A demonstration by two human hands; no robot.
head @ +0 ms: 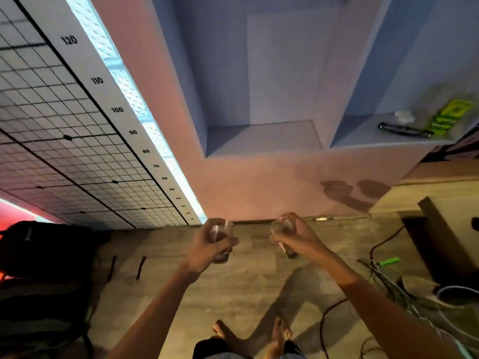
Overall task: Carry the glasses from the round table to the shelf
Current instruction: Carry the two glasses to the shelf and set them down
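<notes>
A numbered grid chart leans at the left above a black backpack. Cables and a green-handled tool lie on the floor at the right.

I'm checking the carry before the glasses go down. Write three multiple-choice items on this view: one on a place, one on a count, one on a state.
1. Where do the dark-framed spectacles lie?
A. On the floor
B. In the right wall niche
C. In the middle wall niche

2. How many drinking glasses are the hands carrying?
A. One
B. Two
C. Three

3. What is the state of the middle niche?
A. Nothing shows on its ledge
B. It holds two glasses
C. It holds a green packet

Key: 1 B, they rest on the right niche's ledge beside the green packet. 2 B, the left hand grips the left glass and the right hand grips the right glass. 3 A, its ledge shows bare.
</notes>
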